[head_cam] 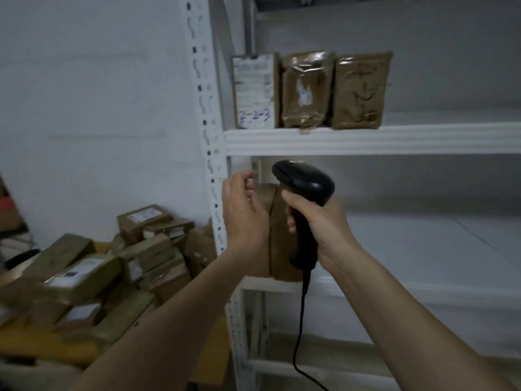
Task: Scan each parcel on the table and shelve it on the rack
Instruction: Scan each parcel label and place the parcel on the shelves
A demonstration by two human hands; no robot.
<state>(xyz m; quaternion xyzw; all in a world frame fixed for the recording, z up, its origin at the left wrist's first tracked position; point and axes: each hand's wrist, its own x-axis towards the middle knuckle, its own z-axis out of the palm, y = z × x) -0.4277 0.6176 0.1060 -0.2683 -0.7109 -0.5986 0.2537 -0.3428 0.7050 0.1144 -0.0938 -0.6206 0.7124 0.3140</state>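
Right hand [318, 221] gripping scanner [306, 190]; left hand [244, 213] loosely curled, against upright parcel [282, 244] between hands. Three parcels [310, 91] shelved above.

Three parcels [310, 90] upright on rack [372, 138]

Measured from the white perforated steel rack upright [210, 153]: right of it, three brown taped parcels [308, 90] fill the upper shelf's near end; beyond them the shelf lies open. Below, upright brown cardboard parcels [277, 235] block the corner; farther right is bare. Left of it, heaped brown parcels [112, 266] crowd the yellow table [42, 345].
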